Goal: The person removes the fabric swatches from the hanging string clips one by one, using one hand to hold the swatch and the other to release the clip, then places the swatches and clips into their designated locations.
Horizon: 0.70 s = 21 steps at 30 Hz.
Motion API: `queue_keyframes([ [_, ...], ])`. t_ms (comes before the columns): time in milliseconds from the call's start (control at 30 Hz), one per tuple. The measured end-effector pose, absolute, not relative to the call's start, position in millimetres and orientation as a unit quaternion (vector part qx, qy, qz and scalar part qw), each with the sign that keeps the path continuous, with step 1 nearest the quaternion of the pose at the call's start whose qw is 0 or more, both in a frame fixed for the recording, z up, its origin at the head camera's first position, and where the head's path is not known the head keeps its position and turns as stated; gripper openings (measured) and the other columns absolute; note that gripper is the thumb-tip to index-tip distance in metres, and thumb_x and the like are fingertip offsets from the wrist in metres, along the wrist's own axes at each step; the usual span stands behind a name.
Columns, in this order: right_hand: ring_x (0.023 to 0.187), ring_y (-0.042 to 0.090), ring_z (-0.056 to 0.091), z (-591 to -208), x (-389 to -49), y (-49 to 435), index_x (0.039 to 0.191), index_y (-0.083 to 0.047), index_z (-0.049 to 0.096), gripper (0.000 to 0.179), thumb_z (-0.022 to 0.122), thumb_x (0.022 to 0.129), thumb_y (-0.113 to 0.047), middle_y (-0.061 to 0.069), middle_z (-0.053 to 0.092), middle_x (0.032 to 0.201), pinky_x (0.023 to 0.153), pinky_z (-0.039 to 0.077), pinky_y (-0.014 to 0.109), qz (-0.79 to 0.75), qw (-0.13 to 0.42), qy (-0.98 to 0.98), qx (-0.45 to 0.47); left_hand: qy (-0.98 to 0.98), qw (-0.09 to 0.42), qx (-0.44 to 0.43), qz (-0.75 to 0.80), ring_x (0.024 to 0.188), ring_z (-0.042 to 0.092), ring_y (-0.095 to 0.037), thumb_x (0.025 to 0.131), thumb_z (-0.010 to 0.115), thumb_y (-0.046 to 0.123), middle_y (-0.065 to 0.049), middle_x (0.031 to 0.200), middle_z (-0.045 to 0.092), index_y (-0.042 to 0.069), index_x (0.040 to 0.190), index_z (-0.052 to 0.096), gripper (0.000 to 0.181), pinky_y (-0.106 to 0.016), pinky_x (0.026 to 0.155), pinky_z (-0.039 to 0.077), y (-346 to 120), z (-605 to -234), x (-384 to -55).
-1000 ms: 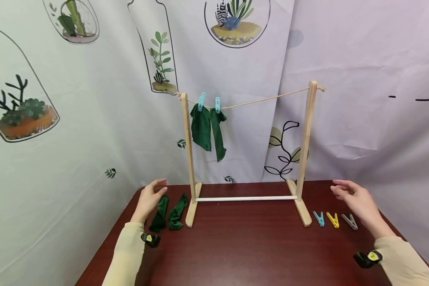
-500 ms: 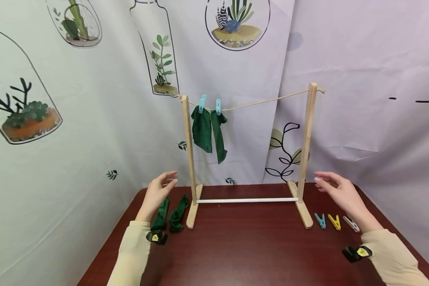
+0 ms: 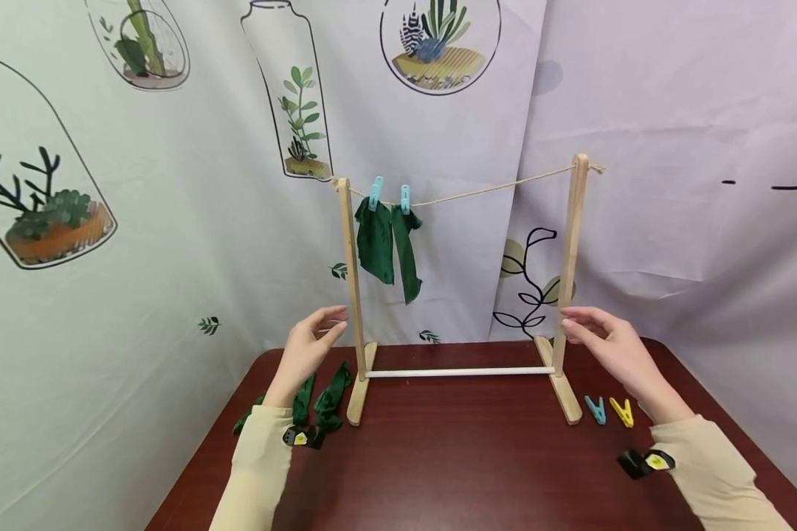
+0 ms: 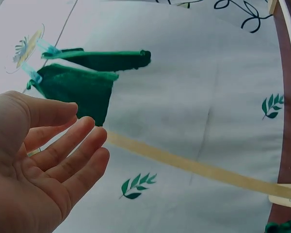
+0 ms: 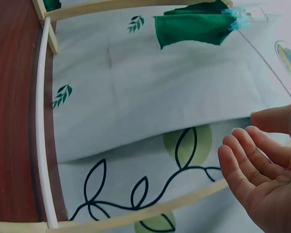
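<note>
My left hand [image 3: 308, 352] hovers beside the left post of a small wooden clothes rack [image 3: 351, 273], fingers relaxed and holding nothing. Near the right post, my right hand [image 3: 614, 352] is likewise in the air with nothing in it. Two dark green cloth pieces, a wider one [image 3: 375, 243] and a narrow one [image 3: 406, 254], hang at the left end of the string [image 3: 491, 189]. Light blue clothespins [image 3: 375, 193] fasten them. More green cloths [image 3: 332, 398] lie on the table by my left forearm, partly hidden by it. Blue [image 3: 595, 410] and yellow [image 3: 622, 412] clothespins lie under my right hand.
A white rod [image 3: 458, 372] joins the rack's wooden feet low over the dark red table [image 3: 465, 464]. Behind stands a pale curtain [image 3: 239, 221] printed with plants and jars. The string slopes up to the right post [image 3: 570, 258].
Both hands have risen and moved inward, toward the rack's posts. The grey clothespin at right is now hidden by my right arm; another green cloth shows left of my left forearm.
</note>
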State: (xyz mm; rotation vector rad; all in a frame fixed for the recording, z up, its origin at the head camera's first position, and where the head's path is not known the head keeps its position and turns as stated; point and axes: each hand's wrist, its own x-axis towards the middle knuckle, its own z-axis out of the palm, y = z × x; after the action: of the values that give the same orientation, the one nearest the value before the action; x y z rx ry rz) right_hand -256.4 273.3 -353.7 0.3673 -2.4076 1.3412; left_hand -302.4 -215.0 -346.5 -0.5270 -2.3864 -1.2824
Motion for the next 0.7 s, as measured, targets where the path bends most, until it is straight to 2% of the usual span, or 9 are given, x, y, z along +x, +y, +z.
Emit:
queue_keyframes([
  [200,0.089,0.000,0.067,-338.7,-266.4,258.8,0.133,-0.004,0.063,0.039,0.062,0.103,-0.029,0.004,0.071,0.110,0.077,0.053,0.017,0.480,0.179,-0.845,0.154,-0.850,0.192,-0.191,-0.452,0.110,0.066,-0.023,0.101,0.065,0.024,-0.007,0.124,0.069,0.012,0.133,0.065,0.034,-0.049,0.095,0.051,-208.5,-338.5,-304.6],
  [300,0.090,-0.001,0.066,-327.3,-272.1,250.5,0.133,-0.006,0.064,0.038,0.063,0.102,-0.028,0.012,0.070,0.115,0.076,0.052,0.017,0.473,0.185,-0.846,0.163,-0.845,0.193,-0.201,-0.457,0.110,0.066,-0.024,0.101,0.065,0.024,-0.009,0.122,0.070,0.011,0.133,0.065,0.034,-0.049,0.096,0.051,-203.3,-332.6,-306.4],
  [533,0.092,0.001,0.064,-296.0,-282.8,228.4,0.132,-0.012,0.065,0.038,0.061,0.102,-0.035,0.010,0.070,0.118,0.076,0.048,0.018,0.446,0.196,-0.853,0.185,-0.836,0.198,-0.219,-0.463,0.109,0.066,-0.021,0.100,0.066,0.024,-0.007,0.120,0.070,0.014,0.131,0.066,0.032,-0.046,0.096,0.051,-189.4,-318.3,-307.5],
  [700,0.092,0.000,0.065,-272.8,-286.2,212.9,0.131,-0.010,0.065,0.037,0.061,0.103,-0.033,0.013,0.070,0.119,0.075,0.049,0.019,0.449,0.214,-0.842,0.209,-0.831,0.210,-0.230,-0.461,0.108,0.066,-0.020,0.101,0.065,0.024,-0.009,0.121,0.070,0.013,0.131,0.066,0.032,-0.044,0.094,0.052,-181.4,-304.5,-308.3],
])
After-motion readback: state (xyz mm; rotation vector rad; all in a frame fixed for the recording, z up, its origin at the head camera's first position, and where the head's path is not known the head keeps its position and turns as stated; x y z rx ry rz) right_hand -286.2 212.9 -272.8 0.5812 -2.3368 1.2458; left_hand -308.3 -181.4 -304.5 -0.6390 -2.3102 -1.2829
